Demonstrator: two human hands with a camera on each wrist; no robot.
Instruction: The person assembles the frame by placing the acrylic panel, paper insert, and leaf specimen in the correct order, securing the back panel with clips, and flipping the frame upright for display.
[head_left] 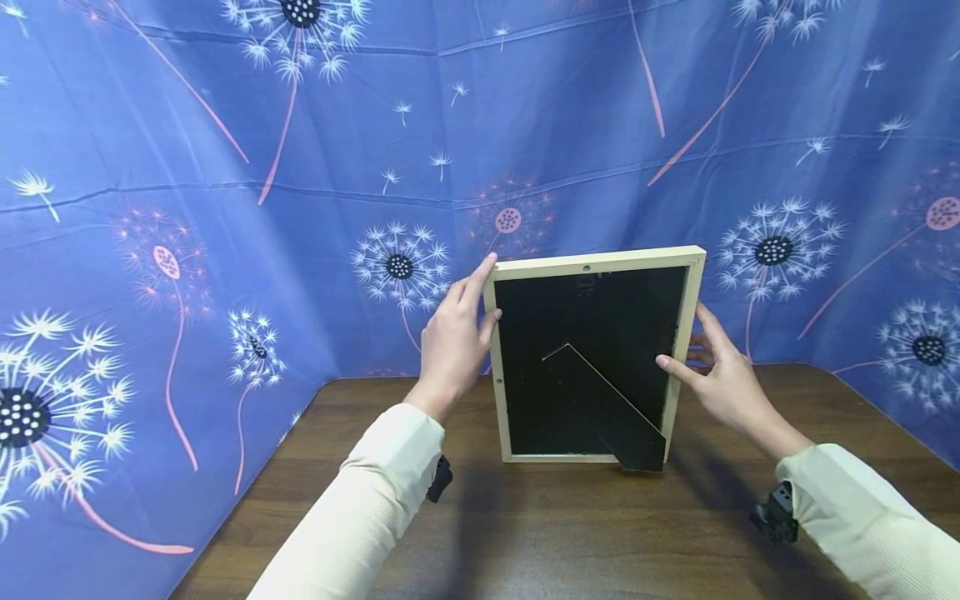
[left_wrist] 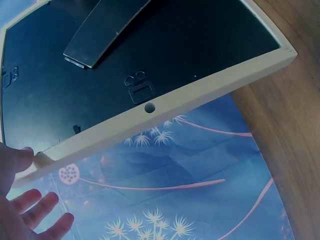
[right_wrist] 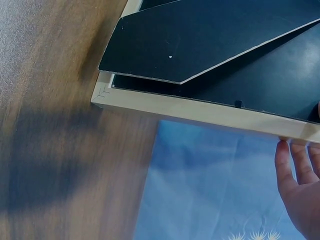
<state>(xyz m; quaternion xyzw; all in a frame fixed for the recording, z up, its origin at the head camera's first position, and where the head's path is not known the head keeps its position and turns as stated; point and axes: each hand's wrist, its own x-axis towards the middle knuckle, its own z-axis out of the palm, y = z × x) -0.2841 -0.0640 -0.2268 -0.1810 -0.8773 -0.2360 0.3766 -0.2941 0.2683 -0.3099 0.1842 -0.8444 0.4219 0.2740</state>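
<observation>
A picture frame (head_left: 697, 275) with a pale wooden border stands upright on the table, its black backing board (head_left: 525, 358) facing me. The black easel leg (head_left: 637, 433) slants across the back, its wide end at the lower right corner. My left hand (head_left: 455, 337) holds the frame near its upper left corner, thumb on the back side of the border. On the opposite side my right hand (head_left: 723, 375) grips the right border, thumb over the back and fingers round the outer edge. In the right wrist view, fingertips (right_wrist: 283, 150) touch that outer edge.
The brown wood-grain table (head_left: 360, 467) lies beneath the frame. A blue cloth (head_left: 337, 250) printed with dandelions hangs behind it and along both sides. Dark wrist cameras (head_left: 777, 514) sit below the pale sleeves (head_left: 862, 508).
</observation>
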